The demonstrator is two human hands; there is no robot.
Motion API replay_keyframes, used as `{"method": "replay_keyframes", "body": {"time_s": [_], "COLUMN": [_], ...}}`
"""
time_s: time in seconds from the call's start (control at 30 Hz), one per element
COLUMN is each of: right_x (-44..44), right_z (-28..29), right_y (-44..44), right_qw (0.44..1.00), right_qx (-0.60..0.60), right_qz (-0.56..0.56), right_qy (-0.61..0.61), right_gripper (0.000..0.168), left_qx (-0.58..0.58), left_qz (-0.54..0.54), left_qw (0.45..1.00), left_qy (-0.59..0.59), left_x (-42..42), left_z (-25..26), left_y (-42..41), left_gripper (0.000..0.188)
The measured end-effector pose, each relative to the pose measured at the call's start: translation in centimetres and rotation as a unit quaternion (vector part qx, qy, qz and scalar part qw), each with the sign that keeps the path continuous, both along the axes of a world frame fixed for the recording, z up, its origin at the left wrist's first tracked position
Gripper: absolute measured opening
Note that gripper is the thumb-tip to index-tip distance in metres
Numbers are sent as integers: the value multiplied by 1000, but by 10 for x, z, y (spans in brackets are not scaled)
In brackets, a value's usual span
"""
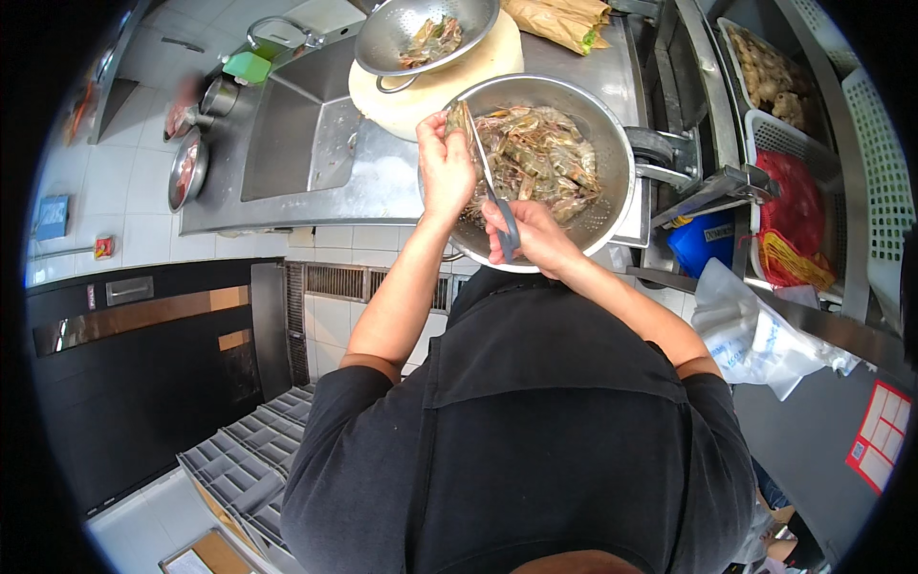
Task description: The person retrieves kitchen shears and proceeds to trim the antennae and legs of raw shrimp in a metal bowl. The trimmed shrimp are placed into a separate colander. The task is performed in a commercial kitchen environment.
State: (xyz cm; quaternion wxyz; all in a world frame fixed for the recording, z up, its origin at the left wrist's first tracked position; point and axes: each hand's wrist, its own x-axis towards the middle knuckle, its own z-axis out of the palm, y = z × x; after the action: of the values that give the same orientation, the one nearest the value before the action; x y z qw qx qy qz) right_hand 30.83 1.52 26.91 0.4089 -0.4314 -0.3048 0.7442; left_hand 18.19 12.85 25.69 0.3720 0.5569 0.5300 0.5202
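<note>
My left hand (449, 171) grips one raw shrimp (457, 118) above the left rim of a large perforated metal colander (613, 215). Grey-handled scissors (506, 219) are in my right hand (534, 237), over the near side of the colander. Their blades reach up beside the shrimp, on its right; whether they touch it, I cannot tell. Many more raw shrimp (538, 154) fill the colander below. Behind it, a smaller metal colander (373, 39) rests on a round pale board (505, 61) and holds several shrimp (434, 41).
A steel sink (283, 143) with a faucet (287, 32) lies left on the counter. Metal bowls (188, 171) stand at its far left end. A brown paper bundle (563, 21) is at the back. On the right are a caster wheel (649, 147) and shelves with ginger (771, 72).
</note>
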Motion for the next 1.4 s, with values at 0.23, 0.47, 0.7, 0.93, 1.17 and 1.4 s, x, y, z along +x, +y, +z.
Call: {"method": "replay_keyframes", "body": {"time_s": [0.23,0.47,0.7,0.93,1.17,1.4], "right_x": [10,89,98,98,88,77], "right_z": [-2,-4,30,30,26,14], "right_y": [16,10,6,8,11,14], "right_qw": [996,899,740,731,730,756], "right_qx": [13,221,360,381,371,318], "right_qz": [-65,-14,25,4,38,58], "right_qy": [-62,-377,-567,-567,-573,-569], "right_gripper": [39,42,53,48,55,61], "left_qx": [-11,-333,-372,-380,-378,-409], "left_qz": [-25,-112,-253,-286,-271,-229], "left_qw": [997,879,813,798,804,810], "left_qy": [71,-323,-369,-370,-371,-351], "left_x": [-2,-25,-30,-25,-22,-18], "left_z": [3,23,29,34,26,15], "left_y": [-4,10,9,4,4,11], "left_gripper": [36,61,57,50,42,48]}}
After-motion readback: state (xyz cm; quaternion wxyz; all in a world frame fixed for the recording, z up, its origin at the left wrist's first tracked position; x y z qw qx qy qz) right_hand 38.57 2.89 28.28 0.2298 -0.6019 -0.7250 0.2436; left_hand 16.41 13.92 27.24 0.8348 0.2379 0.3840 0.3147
